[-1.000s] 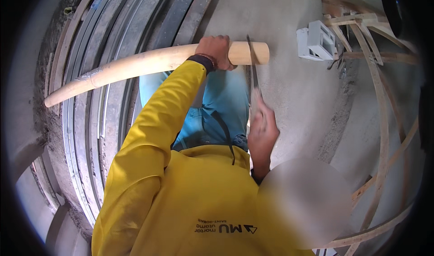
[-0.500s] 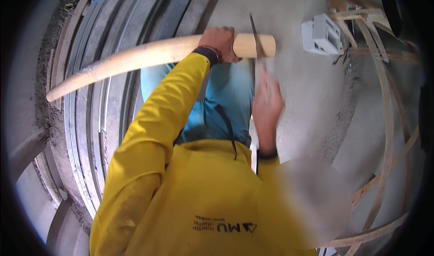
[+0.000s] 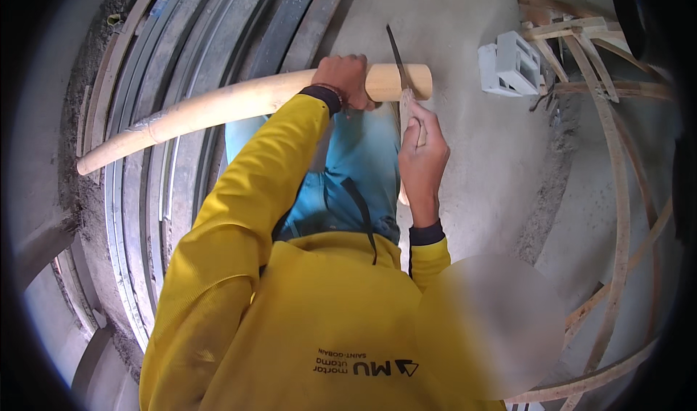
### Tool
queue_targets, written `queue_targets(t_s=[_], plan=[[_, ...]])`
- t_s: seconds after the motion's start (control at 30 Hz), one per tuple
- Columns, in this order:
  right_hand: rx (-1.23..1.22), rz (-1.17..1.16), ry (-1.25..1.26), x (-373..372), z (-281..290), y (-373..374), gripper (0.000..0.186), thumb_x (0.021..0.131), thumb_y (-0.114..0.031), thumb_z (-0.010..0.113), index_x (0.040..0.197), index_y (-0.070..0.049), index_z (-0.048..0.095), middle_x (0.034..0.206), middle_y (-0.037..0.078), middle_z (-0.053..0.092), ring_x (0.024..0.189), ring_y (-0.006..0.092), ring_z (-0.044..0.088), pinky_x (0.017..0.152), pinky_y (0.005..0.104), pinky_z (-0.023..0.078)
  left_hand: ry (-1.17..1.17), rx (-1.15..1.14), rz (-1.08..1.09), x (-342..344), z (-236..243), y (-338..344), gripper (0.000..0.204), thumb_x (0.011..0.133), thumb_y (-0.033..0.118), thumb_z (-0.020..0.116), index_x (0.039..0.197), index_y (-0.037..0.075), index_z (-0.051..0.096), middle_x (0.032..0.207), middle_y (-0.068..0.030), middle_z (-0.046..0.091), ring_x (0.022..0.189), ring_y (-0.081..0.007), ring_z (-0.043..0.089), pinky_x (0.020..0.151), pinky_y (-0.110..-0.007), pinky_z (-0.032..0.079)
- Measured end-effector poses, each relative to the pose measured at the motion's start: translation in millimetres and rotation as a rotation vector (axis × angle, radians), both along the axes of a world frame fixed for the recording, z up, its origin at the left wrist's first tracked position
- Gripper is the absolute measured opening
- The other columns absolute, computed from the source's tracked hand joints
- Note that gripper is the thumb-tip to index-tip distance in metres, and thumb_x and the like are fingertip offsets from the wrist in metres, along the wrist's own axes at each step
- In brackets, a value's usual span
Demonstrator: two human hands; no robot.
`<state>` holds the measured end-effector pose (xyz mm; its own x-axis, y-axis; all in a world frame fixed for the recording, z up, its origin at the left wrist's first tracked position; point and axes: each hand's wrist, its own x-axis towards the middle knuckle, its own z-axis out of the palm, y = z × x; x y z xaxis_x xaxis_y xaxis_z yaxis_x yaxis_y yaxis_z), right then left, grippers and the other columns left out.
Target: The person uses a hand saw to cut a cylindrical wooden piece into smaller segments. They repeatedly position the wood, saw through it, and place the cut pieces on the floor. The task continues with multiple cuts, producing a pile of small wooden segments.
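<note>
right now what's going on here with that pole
The person's left hand clasps a thick pale pole, held crosswise. The right hand holds a narrow dark-bladed tool, probably a saw, crossing the pole near its right end. That end has not come off. Pale blocks sit off to the right.

Holds left arm [image 3: 250,171] out ahead, slanting inward to the right. Clamps left hand [image 3: 343,81] down, knuckles up. Curls right hand [image 3: 423,155] closed, thumb inward, nearer torso [image 3: 341,295] than the left.
</note>
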<state>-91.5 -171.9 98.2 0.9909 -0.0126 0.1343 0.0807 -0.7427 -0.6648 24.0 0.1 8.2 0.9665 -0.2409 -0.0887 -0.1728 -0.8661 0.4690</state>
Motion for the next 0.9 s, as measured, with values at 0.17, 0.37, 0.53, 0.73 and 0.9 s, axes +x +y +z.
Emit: queue_targets(t_s=[0.17, 0.37, 0.53, 0.73, 0.9], plan=[[0.106, 0.034, -0.168, -94.4, -0.3, -25.4, 0.03, 0.101, 0.002, 0.055, 0.129, -0.003, 0.064, 0.121, 0.023, 0.072, 0.106, 0.0356, 0.074, 0.086, 0.0438, 0.057, -0.024, 0.014, -0.011, -11.7, -3.7, 0.7, 0.076, 0.057, 0.058, 0.087, 0.106, 0.003, 0.069, 0.1, -0.0209, 0.075, 0.092, -0.0414, 0.075, 0.084, -0.048, 0.06], [0.04, 0.009, -0.001, -3.1, 3.5, -4.7, 0.027, 0.1, 0.004, 0.054, 0.125, 0.004, 0.066, 0.129, 0.023, 0.072, 0.115, 0.033, 0.073, 0.096, 0.0395, 0.056, 0.007, 0.025, 0.006, -6.6, 6.0, -5.4, 0.075, 0.057, 0.056, 0.089, 0.107, 0.003, 0.069, 0.104, -0.019, 0.076, 0.097, -0.0371, 0.075, 0.085, -0.045, 0.06], [0.137, 0.042, -0.143, -75.5, -5.4, -12.0, 0.026, 0.102, -0.001, 0.055, 0.126, 0.001, 0.067, 0.117, 0.019, 0.075, 0.106, 0.0274, 0.072, 0.095, 0.035, 0.053, 0.019, 0.026, 0.014, -6.9, 2.7, 6.0, 0.073, 0.056, 0.056, 0.088, 0.104, 0.003, 0.07, 0.1, -0.0203, 0.076, 0.094, -0.0398, 0.075, 0.084, -0.048, 0.059], [0.068, -0.005, -0.082, -22.6, -11.7, -6.0, 0.028, 0.1, -0.001, 0.058, 0.127, -0.004, 0.068, 0.108, 0.02, 0.074, 0.083, 0.0275, 0.073, 0.078, 0.0364, 0.056, 0.086, 0.03, -0.02, -10.8, -0.3, 2.0, 0.072, 0.056, 0.053, 0.089, 0.104, 0.003, 0.071, 0.099, -0.0203, 0.076, 0.093, -0.0395, 0.075, 0.085, -0.047, 0.06], [0.109, 0.021, -0.157, -79.6, -0.8, -12.3, 0.031, 0.1, 0.0, 0.058, 0.129, -0.004, 0.067, 0.109, 0.022, 0.074, 0.084, 0.0331, 0.072, 0.078, 0.0374, 0.056, 0.084, 0.051, -0.01, -4.9, 4.1, 15.8, 0.073, 0.056, 0.052, 0.089, 0.106, 0.003, 0.069, 0.098, -0.0208, 0.076, 0.093, -0.039, 0.075, 0.085, -0.047, 0.06]])
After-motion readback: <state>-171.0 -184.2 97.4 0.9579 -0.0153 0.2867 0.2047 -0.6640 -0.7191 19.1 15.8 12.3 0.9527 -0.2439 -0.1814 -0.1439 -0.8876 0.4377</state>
